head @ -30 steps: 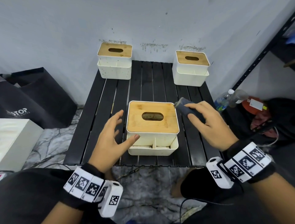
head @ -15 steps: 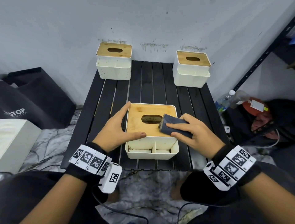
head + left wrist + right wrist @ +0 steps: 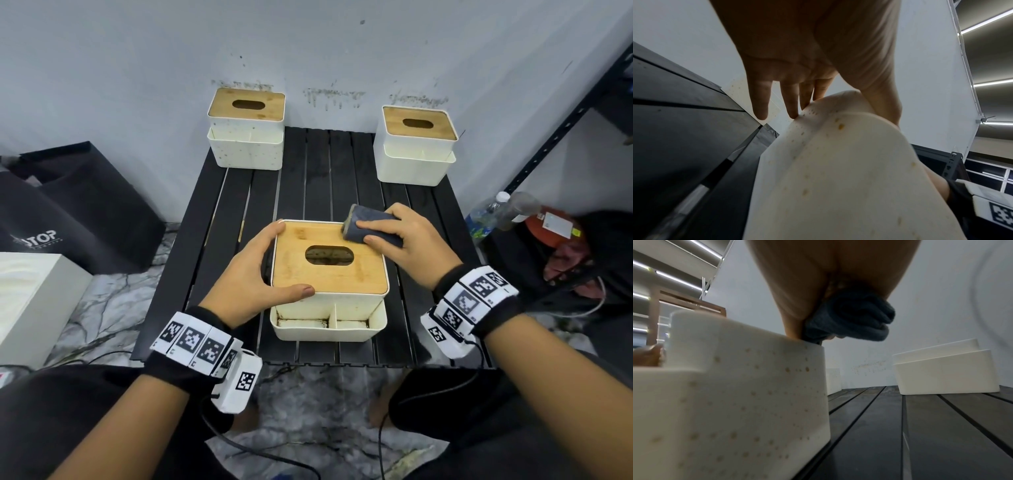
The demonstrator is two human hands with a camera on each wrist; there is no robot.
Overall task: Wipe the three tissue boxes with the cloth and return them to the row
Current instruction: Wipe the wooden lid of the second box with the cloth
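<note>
Head view: three white tissue boxes with bamboo lids stand on the black slatted worktop (image 3: 308,178). The near tissue box (image 3: 329,274) sits at the front centre. The far-left tissue box (image 3: 246,128) and the far-right tissue box (image 3: 415,145) stand at the back corners, against the wall, well apart from each other.

The left hand (image 3: 250,277) grips the near box at its left side. Its fingers (image 3: 272,236) curl round the far-left corner and the thumb lies along the front edge of the lid. In the left wrist view, the fingers (image 3: 760,100) are slightly spread against the stained white wall of the box (image 3: 838,170).

The right hand (image 3: 407,243) pinches the rolled dark cloth (image 3: 368,226) between fingers and thumb. The cloth rests on the far-right corner of the lid. In the right wrist view, the cloth (image 3: 851,318) meets the top edge of the speckled box (image 3: 735,402).
</note>
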